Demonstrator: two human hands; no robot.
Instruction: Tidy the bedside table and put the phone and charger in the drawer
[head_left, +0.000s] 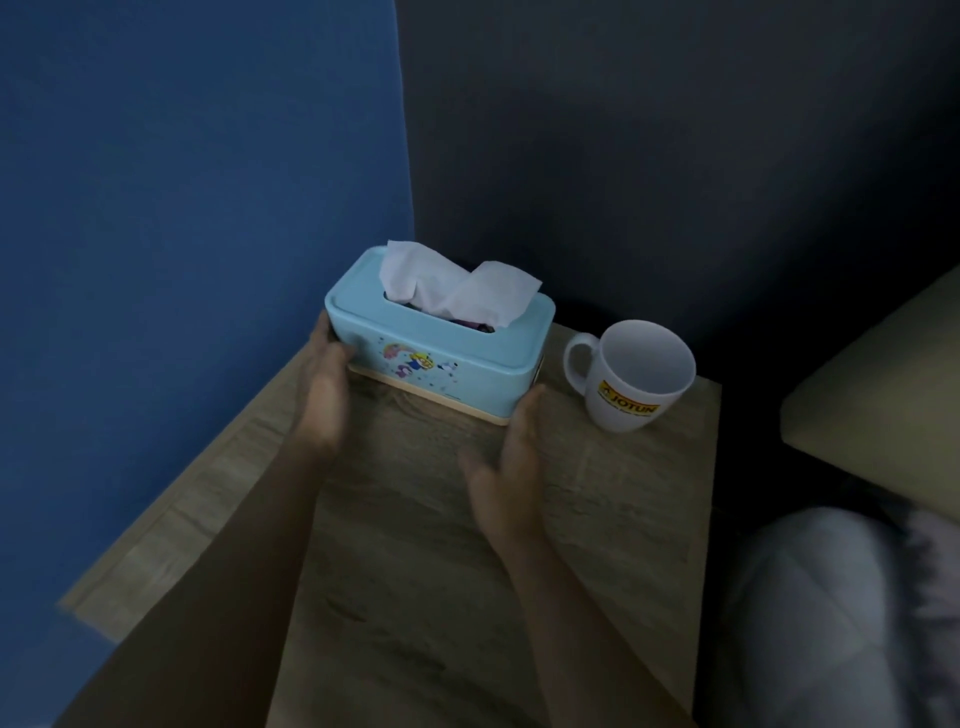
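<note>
Head view: you look down on the bedside table (415, 597), and both your forearms reach forward over it.
Left hand: your left hand (324, 384) lies against the left end of the tissue box (441, 348), fingers curled around that end; it touches the box.
Right hand: your right hand (506, 457) is spread, fingers loose, at the near right corner of the box; the fingertips are at the box's wooden base, but I cannot tell if they touch it.
Tissue box: light blue with cartoon stickers on the front, it stands at the back of the table, in the corner by the blue wall (182, 260). A white tissue (457, 286) sticks up from the slot.
Mug: a white mug (631, 374) with a yellow JOTUN label stands upright just right of the box, apart from it, handle toward the box.
Table top: light wood grain, bare in front of your hands.
Right edge: a beige cushion (883, 405) and a pale blurred fabric (831, 623) below it.
</note>
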